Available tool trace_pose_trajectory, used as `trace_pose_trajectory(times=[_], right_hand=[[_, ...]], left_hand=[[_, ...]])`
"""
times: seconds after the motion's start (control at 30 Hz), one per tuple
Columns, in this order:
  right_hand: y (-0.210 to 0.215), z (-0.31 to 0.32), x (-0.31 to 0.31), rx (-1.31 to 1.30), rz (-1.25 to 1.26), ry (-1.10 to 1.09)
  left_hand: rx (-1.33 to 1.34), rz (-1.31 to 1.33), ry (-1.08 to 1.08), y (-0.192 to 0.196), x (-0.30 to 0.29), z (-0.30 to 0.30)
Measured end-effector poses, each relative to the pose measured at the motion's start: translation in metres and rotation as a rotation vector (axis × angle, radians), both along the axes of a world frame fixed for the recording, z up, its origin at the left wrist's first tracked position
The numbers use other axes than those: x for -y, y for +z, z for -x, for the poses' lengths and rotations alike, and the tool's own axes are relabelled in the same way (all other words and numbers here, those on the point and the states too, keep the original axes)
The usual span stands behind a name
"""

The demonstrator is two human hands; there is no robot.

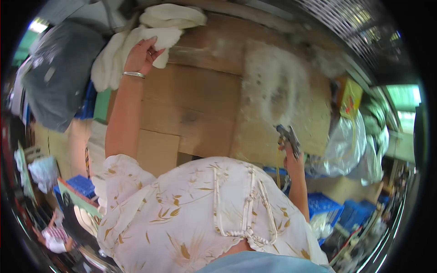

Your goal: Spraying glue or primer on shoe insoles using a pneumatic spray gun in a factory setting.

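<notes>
At the far left of the cardboard-covered table, my left hand [142, 55] is closed on the edge of a soft white fabric piece [165, 37], thumb and fingers pinched together. More off-white fabric pieces [108, 63] lie bunched beside and behind it. My right hand [291, 157], near the right front of the table, is wrapped round a metal spray gun [289, 136]. The gun's nozzle points away over the cardboard, and a thin yellowish hose hangs beside it. Beyond the gun, a whitish residue patch [277, 86] covers the cardboard [195, 104].
A large dark grey bag [59, 73] stands at the left. To the right are a yellow box [349, 98], a clear plastic bag [343, 143] and blue crates [323, 207]. A metal grille [350, 27] borders the back right. Another person [55, 236] is at the lower left.
</notes>
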State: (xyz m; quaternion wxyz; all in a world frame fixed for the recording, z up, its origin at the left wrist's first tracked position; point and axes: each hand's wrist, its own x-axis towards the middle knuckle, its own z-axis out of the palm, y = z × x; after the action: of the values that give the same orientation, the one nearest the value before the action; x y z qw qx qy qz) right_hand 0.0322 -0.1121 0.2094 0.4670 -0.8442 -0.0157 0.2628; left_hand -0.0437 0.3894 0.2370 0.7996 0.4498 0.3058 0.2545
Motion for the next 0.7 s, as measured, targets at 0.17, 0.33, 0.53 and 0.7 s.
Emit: trace_pose_trajectory(times=[0.17, 0.33, 0.53, 0.7], right_hand=[[-0.006, 0.008, 0.003, -0.003, -0.059, -0.079], [-0.008, 0.024, 0.038, 0.012, -0.139, -0.195], [0.002, 0.039, 0.072, 0.029, -0.138, -0.299], [0.018, 0.036, 0.093, 0.099, -0.191, -0.29]], left_hand=[[0.234, 0.119, -0.161, -0.047, 0.053, -0.086], [0.138, 0.271, -0.3, -0.08, 0.173, -0.132], [-0.062, 0.495, -0.29, -0.196, 0.273, -0.112], [-0.348, 0.517, -0.249, -0.234, 0.31, -0.07]])
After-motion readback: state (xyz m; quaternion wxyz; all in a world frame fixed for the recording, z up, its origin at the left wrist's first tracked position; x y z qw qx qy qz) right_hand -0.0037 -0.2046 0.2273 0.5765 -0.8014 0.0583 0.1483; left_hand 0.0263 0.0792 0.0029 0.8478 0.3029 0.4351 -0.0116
